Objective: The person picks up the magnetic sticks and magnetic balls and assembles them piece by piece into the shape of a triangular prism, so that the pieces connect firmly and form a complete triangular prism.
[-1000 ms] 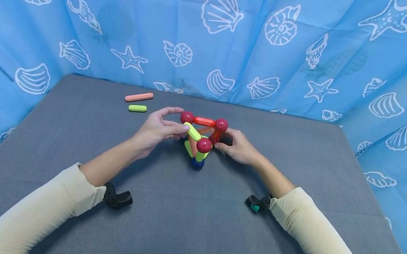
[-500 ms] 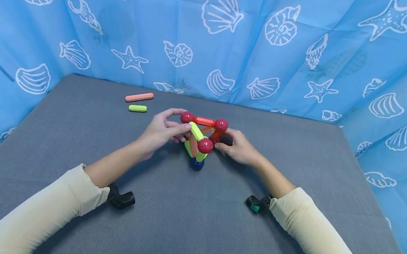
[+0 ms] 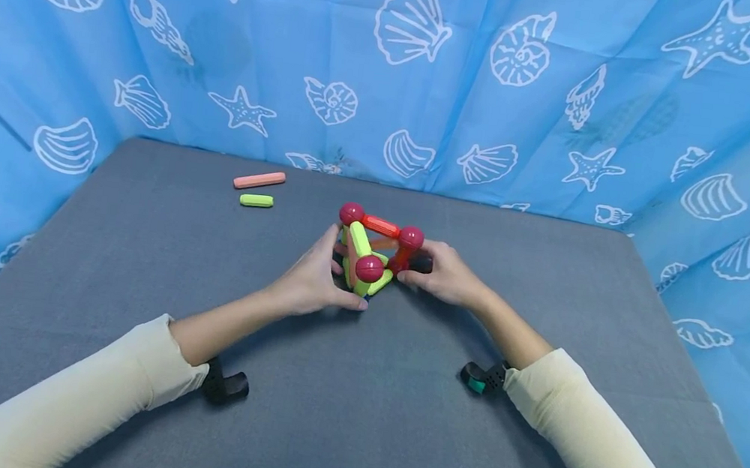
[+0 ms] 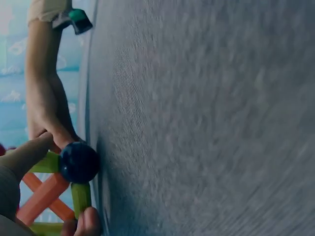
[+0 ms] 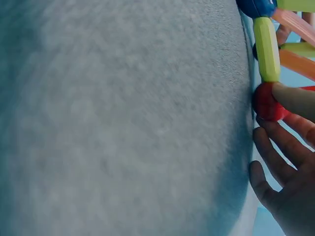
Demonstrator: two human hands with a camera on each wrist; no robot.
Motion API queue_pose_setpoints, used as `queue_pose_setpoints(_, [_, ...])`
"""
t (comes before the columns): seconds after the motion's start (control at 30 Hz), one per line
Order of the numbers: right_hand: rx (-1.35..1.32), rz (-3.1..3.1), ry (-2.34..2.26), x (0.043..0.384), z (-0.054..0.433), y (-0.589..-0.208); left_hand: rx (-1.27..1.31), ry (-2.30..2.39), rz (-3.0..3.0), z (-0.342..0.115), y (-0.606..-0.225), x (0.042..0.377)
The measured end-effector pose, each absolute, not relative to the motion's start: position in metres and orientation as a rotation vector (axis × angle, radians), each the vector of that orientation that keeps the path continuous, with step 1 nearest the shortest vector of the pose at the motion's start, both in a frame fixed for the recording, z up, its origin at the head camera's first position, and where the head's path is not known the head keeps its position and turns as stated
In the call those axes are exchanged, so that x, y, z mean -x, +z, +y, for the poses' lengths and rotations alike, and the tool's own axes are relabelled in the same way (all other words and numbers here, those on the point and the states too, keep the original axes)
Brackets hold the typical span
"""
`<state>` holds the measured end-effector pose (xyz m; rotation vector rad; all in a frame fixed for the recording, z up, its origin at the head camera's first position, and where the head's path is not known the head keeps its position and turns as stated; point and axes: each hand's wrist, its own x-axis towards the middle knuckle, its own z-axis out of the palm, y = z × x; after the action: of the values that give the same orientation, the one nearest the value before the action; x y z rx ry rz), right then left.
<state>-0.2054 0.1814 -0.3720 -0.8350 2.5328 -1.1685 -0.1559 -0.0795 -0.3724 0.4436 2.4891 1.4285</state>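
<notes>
A frame of magnetic building sticks and balls (image 3: 361, 240) stands on the grey table between my hands. Three dark red balls top it; a red stick (image 3: 381, 225) joins the far pair. My left hand (image 3: 307, 284) holds its lower left side, thumb beside the near dark blue ball (image 4: 78, 162) and fingers around the far side. At the lower right corner, my right hand (image 3: 447, 275) holds a red ball (image 5: 267, 102), thumb on top of it. Green and orange sticks cross inside the frame. The fingertips behind it are partly hidden in the head view.
On the table, left of the frame, lie a loose pink stick (image 3: 259, 180) and a shorter green stick (image 3: 257, 200). Behind the table's back edge hangs a blue curtain (image 3: 338, 50) with white shells and starfish.
My left hand has left the upper green stick and moved down to the frame's base. The top far balls have shifted slightly. My right hand stays at its corner.
</notes>
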Motion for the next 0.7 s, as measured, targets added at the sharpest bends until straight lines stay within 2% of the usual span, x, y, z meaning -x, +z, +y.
queue_pose_setpoints(0.33, [0.922, 2.459, -1.113, 0.197, 0.191, -0.369, -0.589, 1.512, 2.289, -0.092, -0.377, 0.175])
queue_pose_setpoints(0.7, [0.904, 2.435, -1.106, 0.196, 0.190, -0.368, -0.677, 1.492, 2.269, -0.103, -0.377, 0.185])
